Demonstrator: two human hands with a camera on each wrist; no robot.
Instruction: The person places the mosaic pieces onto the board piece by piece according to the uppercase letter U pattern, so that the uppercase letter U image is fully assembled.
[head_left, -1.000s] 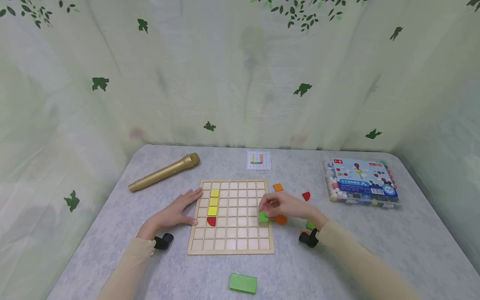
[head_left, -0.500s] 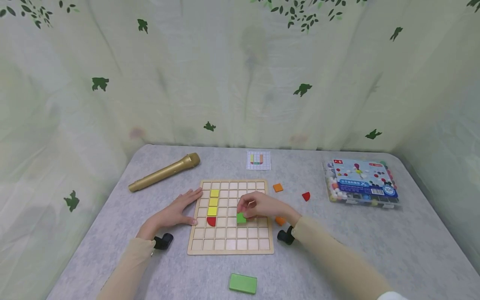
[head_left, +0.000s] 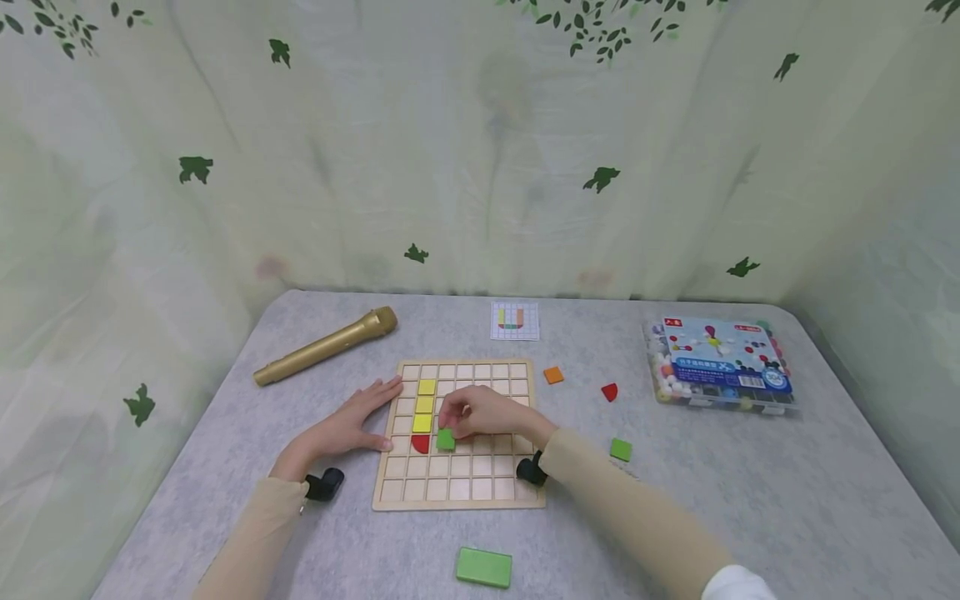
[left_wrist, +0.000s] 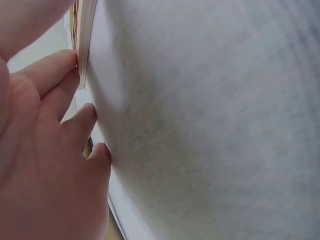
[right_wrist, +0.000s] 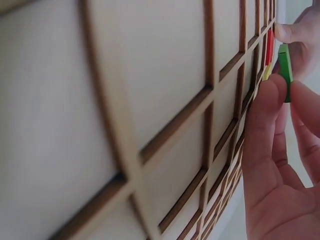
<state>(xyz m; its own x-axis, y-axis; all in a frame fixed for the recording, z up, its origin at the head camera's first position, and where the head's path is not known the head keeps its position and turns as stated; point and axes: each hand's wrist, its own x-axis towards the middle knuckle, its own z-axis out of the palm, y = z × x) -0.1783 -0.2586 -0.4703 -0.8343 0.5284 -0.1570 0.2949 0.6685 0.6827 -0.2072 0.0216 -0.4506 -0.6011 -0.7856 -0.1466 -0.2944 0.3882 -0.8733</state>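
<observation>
In the head view my right hand (head_left: 480, 414) pinches a green square tile (head_left: 446, 440) between thumb and fingertips, over the wooden grid board (head_left: 459, 505). Seen from the right wrist, the green tile (right_wrist: 285, 67) is tilted on edge and held just off the grid. Left of it, a red quarter-round tile (head_left: 421, 443) sits in a cell, below a column of three yellow tiles (head_left: 423, 405). My left hand (head_left: 351, 425) rests at the board's left side with fingers spread; its fingertips touch the edge, as the left wrist view also shows.
Right of the board lie an orange tile (head_left: 553, 375), a red tile (head_left: 610, 392) and a green tile (head_left: 620, 450). A pattern card (head_left: 514, 321) and gold microphone (head_left: 326, 346) lie behind. A plastic box (head_left: 723, 365) stands far right, a green block (head_left: 483, 567) in front.
My right hand has carried the green tile leftward from the board's right edge to beside the red tile. Its arm now covers the orange piece near that edge. The left hand stays put.
</observation>
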